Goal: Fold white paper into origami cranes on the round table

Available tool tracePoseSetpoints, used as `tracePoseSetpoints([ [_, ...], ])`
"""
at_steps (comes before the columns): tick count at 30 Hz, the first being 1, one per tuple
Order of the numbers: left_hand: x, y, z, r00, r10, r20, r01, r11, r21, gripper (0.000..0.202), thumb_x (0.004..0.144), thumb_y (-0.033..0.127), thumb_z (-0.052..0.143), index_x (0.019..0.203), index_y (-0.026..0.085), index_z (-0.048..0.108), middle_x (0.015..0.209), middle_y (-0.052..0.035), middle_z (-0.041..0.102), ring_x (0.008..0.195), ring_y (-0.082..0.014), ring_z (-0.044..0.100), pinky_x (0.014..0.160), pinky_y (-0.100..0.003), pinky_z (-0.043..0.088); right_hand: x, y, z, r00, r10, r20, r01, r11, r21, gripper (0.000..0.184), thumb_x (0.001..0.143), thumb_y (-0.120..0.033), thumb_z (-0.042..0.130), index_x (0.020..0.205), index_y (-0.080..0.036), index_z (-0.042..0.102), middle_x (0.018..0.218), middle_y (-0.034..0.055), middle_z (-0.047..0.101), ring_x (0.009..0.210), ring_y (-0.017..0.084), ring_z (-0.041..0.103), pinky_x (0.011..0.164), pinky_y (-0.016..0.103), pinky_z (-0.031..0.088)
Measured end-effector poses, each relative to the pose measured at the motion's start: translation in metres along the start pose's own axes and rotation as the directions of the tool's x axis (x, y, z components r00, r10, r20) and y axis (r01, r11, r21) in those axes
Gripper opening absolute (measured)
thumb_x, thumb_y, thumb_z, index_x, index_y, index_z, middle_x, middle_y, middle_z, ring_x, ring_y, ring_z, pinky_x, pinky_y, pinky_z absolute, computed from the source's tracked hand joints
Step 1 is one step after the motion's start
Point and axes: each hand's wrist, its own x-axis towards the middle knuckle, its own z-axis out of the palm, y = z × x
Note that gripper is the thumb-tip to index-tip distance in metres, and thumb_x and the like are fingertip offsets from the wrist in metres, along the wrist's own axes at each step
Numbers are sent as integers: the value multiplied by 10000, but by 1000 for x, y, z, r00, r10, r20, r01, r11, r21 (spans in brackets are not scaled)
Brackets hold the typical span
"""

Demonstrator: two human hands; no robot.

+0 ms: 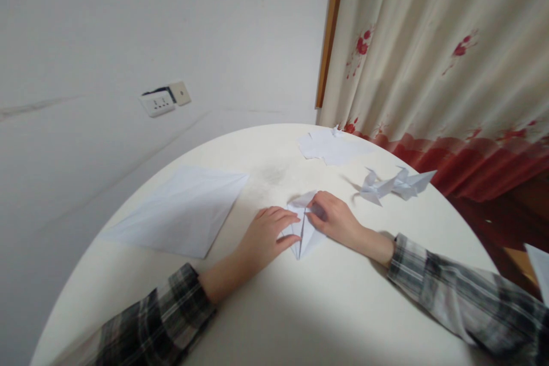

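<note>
A small, folded piece of white paper (309,239) lies on the round white worktop (274,309) between the person's two hands, a crease line running down its middle and a narrow point facing the person. The left hand (271,233) rests over its left side, that grip unclenched, with the thumb apart from the curved fingers and the fingertips on the paper. The right hand (334,214) is at the upper right part of the same piece, its grip pinching the paper between thumb and bent forefinger near the middle line. Both arms wear black, grey and white plaid sleeves (158,320). Left of the hands a large, flat, white paper sheet (184,209) lies on the worktop. To the right, two folded white paper birds (376,187) stand close together. Near the far edge lie loose, flat white paper pieces (328,148). Beyond are a white wall socket (158,103) and a cream curtain (412,68) with red flowers and a red lower band
</note>
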Motion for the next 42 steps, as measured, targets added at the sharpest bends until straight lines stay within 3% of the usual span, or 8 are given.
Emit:
tracePoseSetpoints([
  [16,-1,-12,7,991,1,-134,-6,999,-42,184,784,185,613,967,175,607,996,-45,640,951,-166,588,877,-306,466,0,-1,-1,998,-35,42,35,999,21,111,786,-151,526,894,-171,544,767,25,537,713,148,493,670,266,395],
  [20,0,-11,6,988,-5,-156,-5,998,-63,48,778,151,611,819,176,601,927,-28,643,898,-155,596,834,-291,477,0,-1,-1,995,-93,46,91,995,37,106,793,-142,520,892,-176,538,768,25,537,717,146,489,661,258,392],
  [23,0,-11,6,988,-11,-157,0,998,-70,73,761,137,627,726,170,573,871,-18,642,862,-154,593,797,-283,477,0,0,0,992,-118,43,116,992,42,102,802,-139,508,891,-180,533,770,27,538,723,147,488,661,260,391],
  [32,1,-14,3,987,-6,-160,-4,998,-58,71,790,108,571,748,165,580,779,-6,637,761,-134,586,731,-253,470,-1,3,0,975,-210,79,206,977,54,97,820,-149,488,903,-188,521,768,26,535,723,147,485,662,255,393],
  [42,0,-15,0,985,67,-161,-54,995,83,123,832,172,539,835,174,662,863,-26,693,833,-159,610,790,-292,490,-1,1,-1,972,-219,86,217,976,36,95,829,-150,478,905,-186,520,770,28,545,719,145,490,656,247,392],
])
